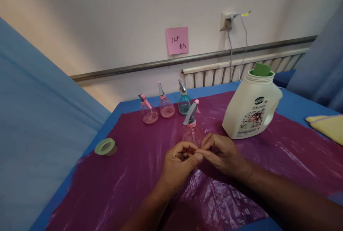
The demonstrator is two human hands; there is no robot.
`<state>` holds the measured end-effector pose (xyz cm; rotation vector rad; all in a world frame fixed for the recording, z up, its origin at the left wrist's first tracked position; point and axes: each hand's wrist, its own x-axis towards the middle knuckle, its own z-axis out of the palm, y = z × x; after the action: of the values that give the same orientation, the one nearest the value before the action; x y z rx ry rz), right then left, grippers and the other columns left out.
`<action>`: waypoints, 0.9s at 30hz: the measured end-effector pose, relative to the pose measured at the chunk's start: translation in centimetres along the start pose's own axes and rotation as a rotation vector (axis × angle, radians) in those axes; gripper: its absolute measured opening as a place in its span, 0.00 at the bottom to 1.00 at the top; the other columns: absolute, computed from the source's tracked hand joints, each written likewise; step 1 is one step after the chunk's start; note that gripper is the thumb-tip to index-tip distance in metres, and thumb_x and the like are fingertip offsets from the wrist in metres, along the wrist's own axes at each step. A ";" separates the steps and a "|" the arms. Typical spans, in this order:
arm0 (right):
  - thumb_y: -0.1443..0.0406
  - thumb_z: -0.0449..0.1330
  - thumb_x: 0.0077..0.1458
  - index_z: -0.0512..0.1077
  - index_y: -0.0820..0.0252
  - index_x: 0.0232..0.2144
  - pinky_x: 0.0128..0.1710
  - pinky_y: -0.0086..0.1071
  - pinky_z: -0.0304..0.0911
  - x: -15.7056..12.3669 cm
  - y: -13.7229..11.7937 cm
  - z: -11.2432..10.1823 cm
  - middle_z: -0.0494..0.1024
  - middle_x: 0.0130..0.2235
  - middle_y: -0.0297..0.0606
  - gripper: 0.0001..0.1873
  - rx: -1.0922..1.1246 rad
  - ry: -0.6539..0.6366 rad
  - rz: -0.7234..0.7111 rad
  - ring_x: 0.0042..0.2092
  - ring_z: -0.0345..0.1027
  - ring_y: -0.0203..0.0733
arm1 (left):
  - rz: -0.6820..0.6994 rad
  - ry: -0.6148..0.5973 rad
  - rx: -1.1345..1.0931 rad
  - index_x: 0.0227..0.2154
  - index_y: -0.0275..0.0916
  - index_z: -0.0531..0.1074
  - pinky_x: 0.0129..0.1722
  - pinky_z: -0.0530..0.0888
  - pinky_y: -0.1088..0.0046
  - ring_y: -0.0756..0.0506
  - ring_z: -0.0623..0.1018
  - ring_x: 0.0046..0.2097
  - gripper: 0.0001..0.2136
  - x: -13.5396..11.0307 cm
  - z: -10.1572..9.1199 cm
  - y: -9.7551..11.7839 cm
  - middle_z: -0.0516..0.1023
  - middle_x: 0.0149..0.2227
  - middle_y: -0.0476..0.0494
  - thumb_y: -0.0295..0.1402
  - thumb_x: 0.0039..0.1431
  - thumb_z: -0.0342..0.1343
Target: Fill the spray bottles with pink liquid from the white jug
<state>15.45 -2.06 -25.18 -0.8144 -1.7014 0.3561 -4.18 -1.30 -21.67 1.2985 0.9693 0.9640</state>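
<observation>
My left hand [180,161] and my right hand [220,154] meet at the middle of the table, fingers curled and fingertips pressed together. Whether anything small sits between them is hidden. Just behind the hands stands a clear pink spray bottle [192,128] with a grey trigger; neither hand grips it. A large white detergent jug [252,107] with an open green-lined mouth stands to the right of it.
Two pink spray bottles [149,111] [165,103] and a teal one [184,100] line the far edge. A green cap [105,147] lies at the left on the blue table. A purple plastic sheet [128,173] covers the table. A yellow cloth [328,125] lies at the right.
</observation>
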 end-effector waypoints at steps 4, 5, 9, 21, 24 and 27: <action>0.66 0.69 0.70 0.73 0.52 0.39 0.38 0.33 0.73 0.5 0.0 -0.7 0.83 0.37 0.34 0.08 -0.085 0.005 -0.148 0.39 0.80 0.40 | 0.002 -0.030 -0.043 0.36 0.38 0.83 0.31 0.70 0.76 0.53 0.71 0.28 0.14 -0.1 0.0 -0.2 0.76 0.26 0.53 0.40 0.53 0.78; 0.67 0.68 0.70 0.73 0.52 0.40 0.38 0.34 0.73 0.6 0.0 -0.8 0.82 0.38 0.35 0.07 -0.109 0.002 -0.175 0.39 0.79 0.40 | 0.007 -0.033 -0.050 0.36 0.38 0.83 0.31 0.70 0.76 0.52 0.71 0.28 0.14 -0.1 0.0 -0.3 0.77 0.26 0.53 0.39 0.53 0.79; 0.68 0.68 0.70 0.72 0.53 0.41 0.39 0.33 0.70 0.6 0.1 -0.8 0.81 0.38 0.35 0.08 -0.157 -0.016 -0.275 0.39 0.76 0.39 | 0.037 -0.047 -0.025 0.35 0.37 0.83 0.30 0.68 0.77 0.53 0.71 0.27 0.13 -0.1 -0.1 -0.5 0.76 0.25 0.52 0.41 0.56 0.77; 0.66 0.69 0.71 0.78 0.53 0.43 0.38 0.31 0.74 0.3 0.0 -0.3 0.85 0.37 0.33 0.04 -0.109 -0.005 -0.131 0.36 0.80 0.37 | -0.019 -0.079 -0.148 0.39 0.35 0.84 0.30 0.75 0.76 0.50 0.79 0.26 0.19 0.2 -0.7 -1.0 0.84 0.26 0.45 0.49 0.64 0.74; 0.64 0.70 0.71 0.82 0.51 0.47 0.39 0.30 0.77 0.1 -0.1 -0.1 0.89 0.39 0.34 0.04 -0.043 0.051 0.020 0.37 0.84 0.38 | -0.054 -0.027 -0.243 0.40 0.35 0.85 0.30 0.77 0.76 0.49 0.83 0.28 0.18 0.7 -0.6 -1.1 0.88 0.32 0.42 0.46 0.60 0.77; 0.62 0.69 0.71 0.84 0.51 0.45 0.38 0.29 0.79 0.0 -0.2 0.2 0.90 0.39 0.35 0.03 0.113 0.087 0.223 0.38 0.86 0.39 | -0.106 0.019 -0.307 0.43 0.34 0.87 0.30 0.78 0.77 0.48 0.86 0.31 0.19 0.9 -0.6 -0.8 0.90 0.37 0.39 0.41 0.54 0.81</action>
<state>15.18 -2.12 -25.10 -0.9251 -1.4998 0.5564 -4.49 -0.30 -22.54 0.9732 0.8573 1.0008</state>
